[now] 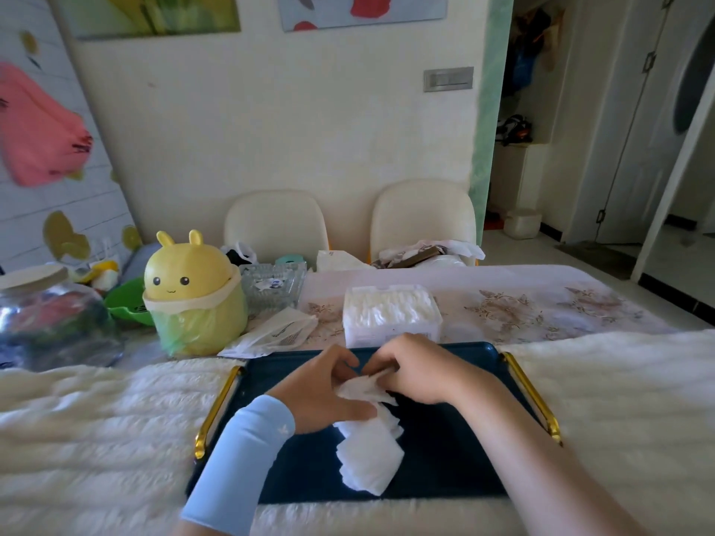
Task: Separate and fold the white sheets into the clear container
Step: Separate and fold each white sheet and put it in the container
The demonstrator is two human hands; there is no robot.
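**Grip.** Left hand [318, 388] and right hand [421, 368] are together, fingers curled. Both pinch the top end of the white sheets [369, 450] in a narrow hold.

**White sheets.** Thin, soft and crinkled, with wavy edges. Bunched at the grip, they hang toward 6 o'clock in a loose strip and widen at the bottom. The lower end lies on the tray.

**Sleeve** [240, 462]. Pale blue, smooth and snug on the left forearm. It carries a small white emblem near the wrist, too small to make out. The right forearm is bare.

**Tray** [437, 458]. Dark blue and rectangular with rounded corners and a raised rim. It has a gold bar handle at 9 o'clock and another at 3 o'clock.

**Cloth** [96, 419]. White, deep-piled and ribbed, lying under the tray on the bench.

**Clear container** [390, 315]. A box-shaped container at 12 o'clock, just past the tray's far rim, packed with white folded sheets. The label on its front lower edge is unreadable.

**Wrapper** [274, 332]. At 11 o'clock, translucent and flat, with dark print too blurred to read.

**Bin** [193, 295]. At 10 o'clock, yellow and rounded, with two ears and a drawn face. It is lined with a yellow-green bag.

**Glass jar** [50, 315]. At 9 o'clock, bulbous, with a pale lid.
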